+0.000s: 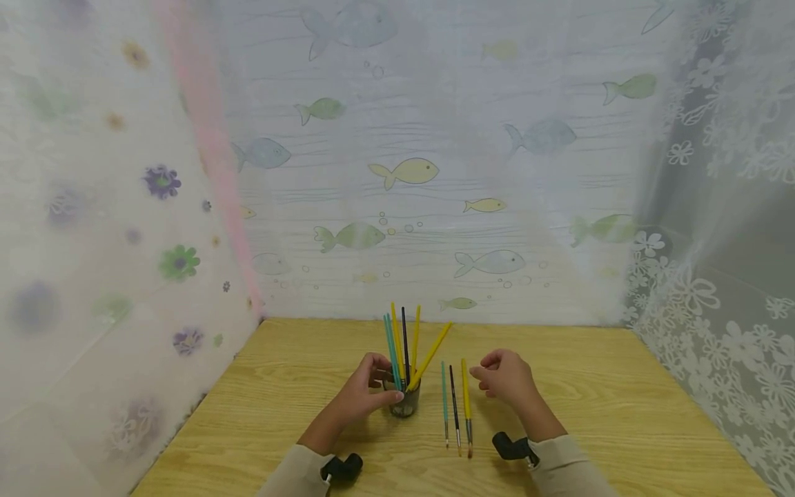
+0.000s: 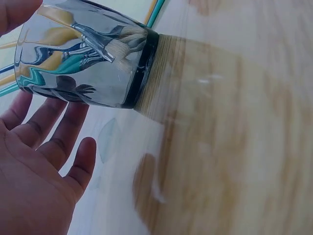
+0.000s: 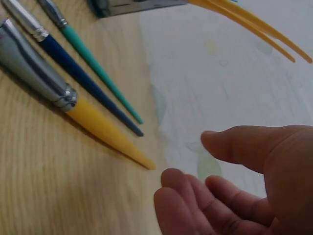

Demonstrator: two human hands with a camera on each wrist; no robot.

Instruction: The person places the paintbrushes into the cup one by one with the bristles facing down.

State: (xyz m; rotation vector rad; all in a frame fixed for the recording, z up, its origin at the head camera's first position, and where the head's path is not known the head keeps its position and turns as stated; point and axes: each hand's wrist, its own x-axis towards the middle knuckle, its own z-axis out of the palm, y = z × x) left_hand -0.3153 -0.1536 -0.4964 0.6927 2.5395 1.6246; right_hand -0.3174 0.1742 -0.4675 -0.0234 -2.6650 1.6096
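Observation:
A clear glass (image 1: 404,406) with a dark base stands on the table, several paintbrushes upright or leaning in it, bristles down. My left hand (image 1: 373,386) grips this glass near its rim, thumb in front and fingers around the far side. In the left wrist view the bristles (image 2: 120,51) show through the glass wall. To its right lie three brushes side by side: a thin teal one (image 1: 444,397), a dark blue one (image 1: 454,400) and a thicker yellow one (image 1: 465,393). Just right of the yellow handle, my right hand (image 1: 506,379) hovers with loosely bent fingers, holding nothing.
The wooden table (image 1: 298,373) ends at the back against a sheer curtain (image 1: 435,207) printed with fish. A flower-patterned curtain (image 1: 124,276) hangs along the left side and a white floral lace one (image 1: 739,345) along the right.

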